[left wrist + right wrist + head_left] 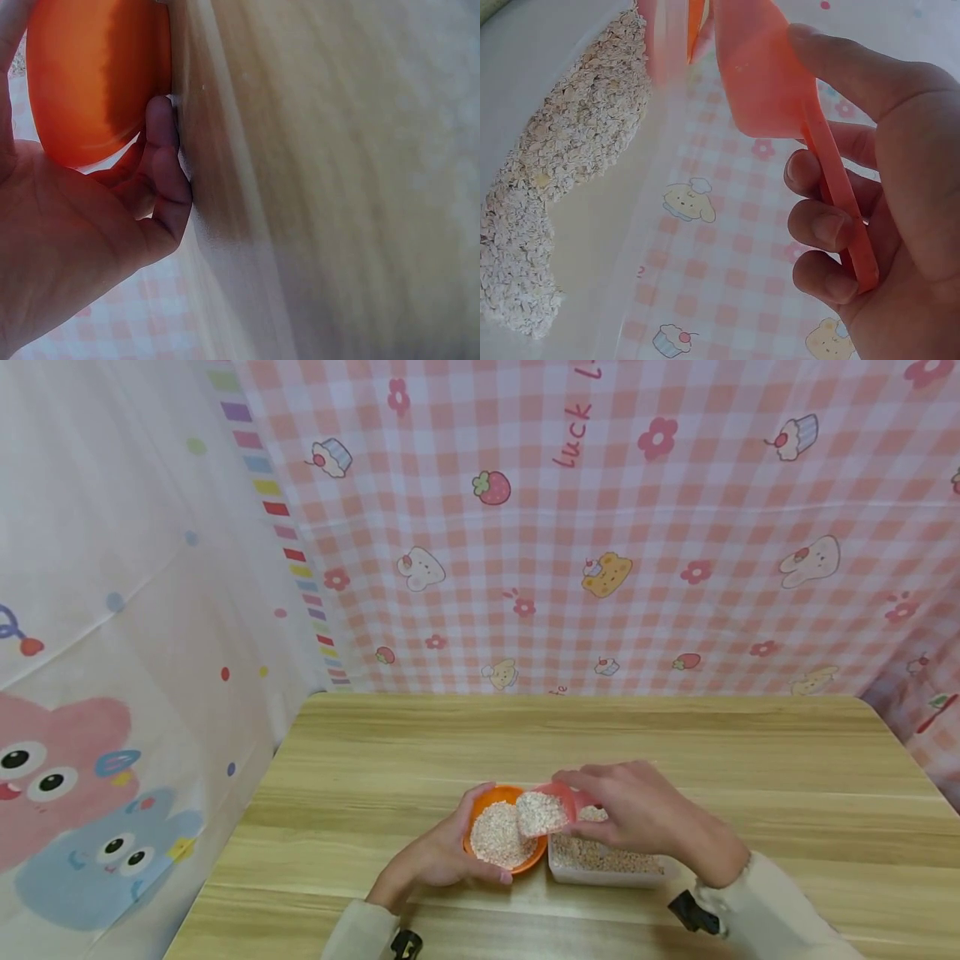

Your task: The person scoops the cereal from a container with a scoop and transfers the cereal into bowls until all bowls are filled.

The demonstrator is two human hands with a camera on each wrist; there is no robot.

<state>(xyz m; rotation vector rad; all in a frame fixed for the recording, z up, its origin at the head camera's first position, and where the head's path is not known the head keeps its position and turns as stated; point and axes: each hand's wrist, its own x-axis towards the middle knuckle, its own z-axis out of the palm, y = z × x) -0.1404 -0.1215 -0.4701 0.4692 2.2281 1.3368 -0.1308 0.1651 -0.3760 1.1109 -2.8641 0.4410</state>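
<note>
My left hand (444, 850) holds an orange bowl (542, 852) from its left side, thumb toward the near rim and fingers round the far one. Pale flakes like oats (501, 837) nearly fill the bowl. In the left wrist view the bowl (90, 75) stands on the table, with curled fingertips (160, 120) by its base. My right hand (637, 806) grips a pink scoop (769, 82) by its handle, thumb against the side of its cup. The scoop, loaded with flakes (542, 813), is over the bowl's right part.
To the right of the bowl, partly under my right hand, sits a clear plastic box (600, 878) of flakes (585, 112). Both stand on a wood-grain table (360, 760). A pink checked cloth (525, 543) hangs behind it, and a white printed cloth (150, 610) at left.
</note>
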